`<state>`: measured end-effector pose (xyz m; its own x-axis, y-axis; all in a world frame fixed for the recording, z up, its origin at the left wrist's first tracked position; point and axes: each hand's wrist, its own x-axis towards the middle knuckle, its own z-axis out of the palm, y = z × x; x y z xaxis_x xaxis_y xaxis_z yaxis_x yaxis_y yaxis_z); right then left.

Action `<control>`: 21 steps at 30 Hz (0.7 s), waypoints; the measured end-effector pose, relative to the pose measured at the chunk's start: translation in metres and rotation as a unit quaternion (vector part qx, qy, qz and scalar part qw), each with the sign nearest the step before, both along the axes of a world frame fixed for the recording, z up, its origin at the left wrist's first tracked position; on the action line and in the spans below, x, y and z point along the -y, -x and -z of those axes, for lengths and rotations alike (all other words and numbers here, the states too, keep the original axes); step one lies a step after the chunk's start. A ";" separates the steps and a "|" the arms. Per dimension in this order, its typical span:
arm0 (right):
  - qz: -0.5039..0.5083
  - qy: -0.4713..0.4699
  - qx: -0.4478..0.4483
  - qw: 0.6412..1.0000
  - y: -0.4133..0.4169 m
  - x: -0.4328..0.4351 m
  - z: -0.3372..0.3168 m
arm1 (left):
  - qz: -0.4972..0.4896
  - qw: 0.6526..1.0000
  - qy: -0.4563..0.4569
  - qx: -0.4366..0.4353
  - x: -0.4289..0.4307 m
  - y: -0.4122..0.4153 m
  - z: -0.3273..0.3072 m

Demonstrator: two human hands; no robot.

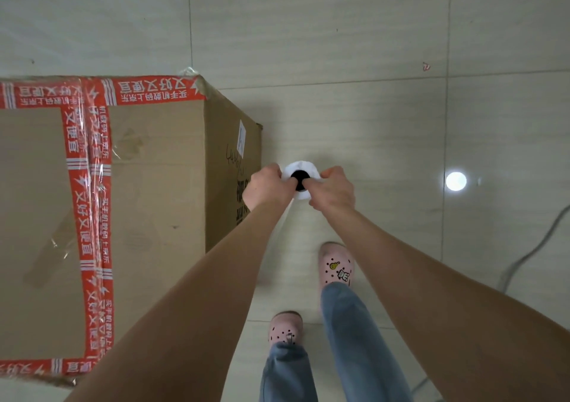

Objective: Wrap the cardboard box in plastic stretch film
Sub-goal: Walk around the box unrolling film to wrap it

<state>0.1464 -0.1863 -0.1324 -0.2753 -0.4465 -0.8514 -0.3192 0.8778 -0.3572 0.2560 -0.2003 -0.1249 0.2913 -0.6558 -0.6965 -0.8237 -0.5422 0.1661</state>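
A large brown cardboard box (154, 185) sealed with red printed tape stands on the floor at the left. Just right of its side face I hold a white roll of stretch film (300, 168) upright, seen end-on with its dark core. My left hand (266, 187) grips the roll's left side with the thumb in the core. My right hand (333, 190) grips its right side the same way. A thin strip of film (285, 219) runs down from the roll beside my left forearm.
Pale tiled floor (370, 62) spreads around the box. My two feet in pink clogs (336, 266) stand below the hands. A grey cable (530, 253) curves across the floor at the right. A bright lamp reflection (456, 181) shows on a tile.
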 end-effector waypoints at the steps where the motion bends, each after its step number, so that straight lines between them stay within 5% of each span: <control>1: 0.029 0.009 0.016 0.999 -0.003 0.003 0.001 | 0.002 1.000 -0.011 0.001 0.002 -0.002 0.000; 6: -0.011 0.039 -0.004 0.999 -0.009 0.009 0.002 | 0.139 0.990 -0.013 0.022 0.015 0.001 -0.009; 9: -0.102 0.054 -0.038 0.993 -0.008 0.012 -0.001 | 0.269 0.963 0.029 0.017 0.023 0.010 -0.011; 13: -0.246 0.090 -0.105 0.959 -0.004 0.024 -0.003 | 0.317 0.948 0.025 0.024 0.030 0.017 -0.005; 16: -0.172 0.068 -0.113 0.976 0.000 0.025 0.002 | 0.294 0.955 0.028 0.025 0.041 0.018 -0.003; 21: 0.020 0.001 0.003 1.000 0.001 0.034 0.009 | 0.267 0.964 0.012 0.005 0.061 0.020 -0.001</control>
<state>0.1451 -0.2206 -0.1413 -0.2883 -0.4372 -0.8519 -0.2827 0.8889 -0.3605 0.2362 -0.2615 -0.1239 -0.0864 -0.7303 -0.6777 -0.9857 -0.0360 0.1645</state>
